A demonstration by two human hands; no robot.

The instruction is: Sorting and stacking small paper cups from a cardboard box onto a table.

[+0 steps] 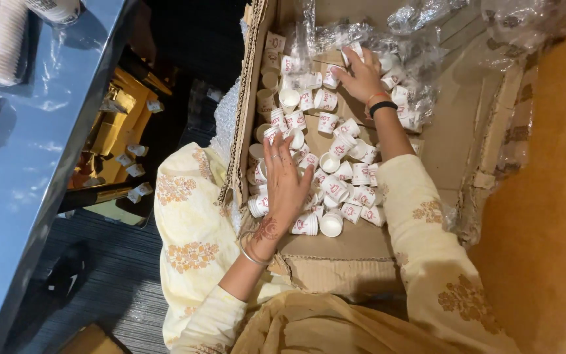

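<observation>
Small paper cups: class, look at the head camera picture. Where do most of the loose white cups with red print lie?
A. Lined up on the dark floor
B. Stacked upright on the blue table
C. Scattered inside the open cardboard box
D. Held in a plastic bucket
C: the small paper cups lie jumbled on the bottom of the open cardboard box, where the left hand and right hand rest among them.

The left hand (284, 183) is covering several small paper cups (335, 164) beneath its palm. Crumpled plastic wrap (420, 39) is hiding the cups under the right hand (363, 75). The frame's edge is cutting off the cardboard box (453, 137).
</observation>
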